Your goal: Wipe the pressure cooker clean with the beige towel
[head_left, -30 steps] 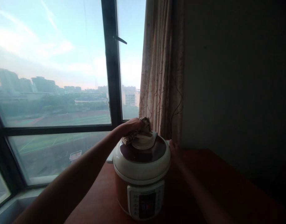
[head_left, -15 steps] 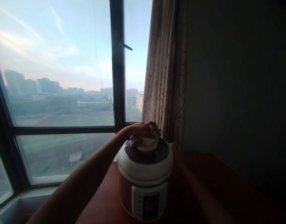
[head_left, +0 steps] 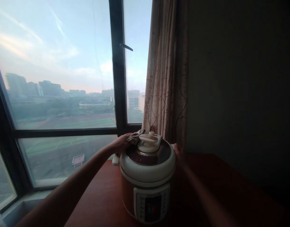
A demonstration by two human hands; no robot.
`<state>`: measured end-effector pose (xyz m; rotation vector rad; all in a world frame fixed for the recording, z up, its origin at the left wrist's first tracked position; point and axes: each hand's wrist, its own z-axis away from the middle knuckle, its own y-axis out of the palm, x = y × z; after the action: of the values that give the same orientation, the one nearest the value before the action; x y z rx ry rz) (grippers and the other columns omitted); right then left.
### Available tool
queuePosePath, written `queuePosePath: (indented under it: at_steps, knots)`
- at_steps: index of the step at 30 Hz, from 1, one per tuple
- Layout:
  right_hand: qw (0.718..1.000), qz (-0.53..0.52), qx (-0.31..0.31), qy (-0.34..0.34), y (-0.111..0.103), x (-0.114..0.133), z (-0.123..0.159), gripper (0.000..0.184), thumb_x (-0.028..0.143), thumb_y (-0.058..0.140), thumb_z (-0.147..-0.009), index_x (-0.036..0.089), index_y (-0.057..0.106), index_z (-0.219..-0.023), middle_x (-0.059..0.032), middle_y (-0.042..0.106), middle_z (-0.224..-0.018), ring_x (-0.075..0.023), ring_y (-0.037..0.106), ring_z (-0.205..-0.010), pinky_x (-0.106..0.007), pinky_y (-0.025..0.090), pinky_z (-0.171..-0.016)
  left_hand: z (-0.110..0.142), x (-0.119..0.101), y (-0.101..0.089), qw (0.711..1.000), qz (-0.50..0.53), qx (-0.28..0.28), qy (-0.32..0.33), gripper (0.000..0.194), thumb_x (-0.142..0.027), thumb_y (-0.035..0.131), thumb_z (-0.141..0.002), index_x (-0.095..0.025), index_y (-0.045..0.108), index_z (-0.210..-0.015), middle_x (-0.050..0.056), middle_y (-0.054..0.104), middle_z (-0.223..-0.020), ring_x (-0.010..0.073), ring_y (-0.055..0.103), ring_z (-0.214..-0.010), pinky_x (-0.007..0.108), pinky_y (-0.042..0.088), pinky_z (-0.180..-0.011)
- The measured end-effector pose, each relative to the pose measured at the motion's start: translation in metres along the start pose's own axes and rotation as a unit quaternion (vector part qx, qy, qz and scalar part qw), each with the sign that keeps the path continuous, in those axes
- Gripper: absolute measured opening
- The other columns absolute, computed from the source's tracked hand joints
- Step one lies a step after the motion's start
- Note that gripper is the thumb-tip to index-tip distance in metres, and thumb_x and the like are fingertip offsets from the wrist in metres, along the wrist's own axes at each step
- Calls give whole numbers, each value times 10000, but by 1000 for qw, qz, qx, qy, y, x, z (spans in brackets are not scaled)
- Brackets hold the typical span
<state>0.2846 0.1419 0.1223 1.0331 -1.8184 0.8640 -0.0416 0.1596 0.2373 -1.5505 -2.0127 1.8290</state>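
An electric pressure cooker with a white rim, brown body and front control panel stands upright on the reddish table. Its dark lid top carries a pale lid handle. My left hand is closed on a crumpled striped cloth, which lies against the lid's left side by the handle. At the cooker's right side, my right hand grips the side handle; its fingers are dim and partly hidden. Another side handle sticks out on the left, below my left hand.
The reddish table reaches out on both sides of the cooker. Behind it are a large window with a dark frame and a patterned curtain. A dark wall rises on the right.
My left hand has moved left with the cloth, off the top of the lid handle, which now shows. My right hand stays at the cooker's right side.
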Motion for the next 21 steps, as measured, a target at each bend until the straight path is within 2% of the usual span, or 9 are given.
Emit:
queuePosePath:
  at_steps: [3,10,13,18,21]
  knots:
    - [1000,-3,2,-1,0,1,0,706,764,336,-828,187,737,-763,-123,753,-768,-306,697,-804,-360,488,-713,8,-14,7,996,-41,3,77,444,-354,507,-926,-212,592,-1338,92,578,-1416,247,511,-1312,363,350,-1141]
    - [1000,-5,-6,-4,1,2,-1,703,775,355,-816,184,728,-738,-131,753,-772,-313,691,-789,-367,481,-702,38,-50,12,984,-118,-22,129,426,-352,460,-967,-249,597,-1357,78,528,-1475,281,437,-1383,410,338,-1171]
    - [1000,-9,-6,-3,1,2,-1,710,782,370,-806,176,739,-763,-142,762,-800,-326,696,-813,-375,481,-709,53,-64,19,980,-158,-46,107,419,-315,491,-953,-270,605,-1354,78,528,-1478,284,452,-1373,432,348,-1167]
    - [1000,-24,10,-5,1,2,-1,716,780,375,-811,171,750,-798,-139,773,-838,-320,706,-833,-375,498,-730,80,-88,36,968,-235,-79,44,520,-341,585,-874,-338,573,-1394,60,534,-1481,347,448,-1374,539,350,-1152]
    - [1000,-24,11,-2,1,4,-1,720,794,383,-800,176,751,-778,-136,770,-811,-323,705,-817,-382,495,-723,97,-95,43,965,-246,-88,25,570,-329,564,-880,-400,503,-1443,18,484,-1528,332,404,-1415,529,339,-1166]
